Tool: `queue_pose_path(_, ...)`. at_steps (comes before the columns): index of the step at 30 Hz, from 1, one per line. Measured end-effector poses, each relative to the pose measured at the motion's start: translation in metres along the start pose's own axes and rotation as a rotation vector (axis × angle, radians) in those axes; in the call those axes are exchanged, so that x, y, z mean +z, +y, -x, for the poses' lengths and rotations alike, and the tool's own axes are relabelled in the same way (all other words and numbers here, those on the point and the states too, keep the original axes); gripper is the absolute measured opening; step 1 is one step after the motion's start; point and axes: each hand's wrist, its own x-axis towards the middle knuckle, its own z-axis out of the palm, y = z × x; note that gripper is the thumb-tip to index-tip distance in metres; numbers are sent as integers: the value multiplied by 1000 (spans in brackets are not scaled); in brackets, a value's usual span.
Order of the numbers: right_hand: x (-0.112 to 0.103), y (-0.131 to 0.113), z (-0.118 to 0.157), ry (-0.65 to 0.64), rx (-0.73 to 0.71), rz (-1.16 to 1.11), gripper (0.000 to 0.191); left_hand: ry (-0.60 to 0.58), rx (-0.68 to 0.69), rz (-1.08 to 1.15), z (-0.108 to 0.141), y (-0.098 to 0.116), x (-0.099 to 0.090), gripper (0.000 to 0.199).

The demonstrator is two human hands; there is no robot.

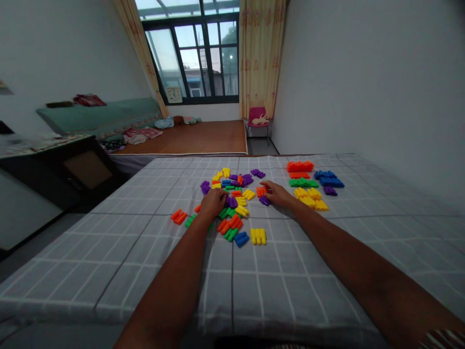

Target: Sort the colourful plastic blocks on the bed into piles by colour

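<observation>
Plastic toy blocks in several colours form a loose pile on the checked cloth. My left hand (215, 200) is over the pile's left side with curled fingers, right beside a purple block (231, 201); its fingertips are partly hidden, so what they hold does not show. To the right of the pile, my right hand (276, 194) has its finger and thumb around an orange block (261, 191). A second purple block (264, 200) is just below that hand. Nearer to me lie a yellow block (258, 236), a blue block (241, 239) and joined orange blocks (230, 224).
At the right, blocks sit grouped by colour: orange (300, 166), green (303, 182), blue (329, 179), yellow (311, 199) and one purple (330, 191). Grey checked cloth (145, 271) covers the surface. Beyond are a brown mat (203, 138), a pink chair (257, 116) and a dark cabinet (72, 169).
</observation>
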Motion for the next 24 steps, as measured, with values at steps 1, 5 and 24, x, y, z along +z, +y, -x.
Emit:
queue_pose_path(1,-1,-1,1,0,7,13,55,2,-2,-2,0,0,0,28)
queue_pose_path(5,-5,-12,5,-44,0,168,41,8,5,-6,0,-1,0,29)
queue_pose_path(24,-153,69,-31,4,360,592,39,-9,49,-19,-3,-7,0,31)
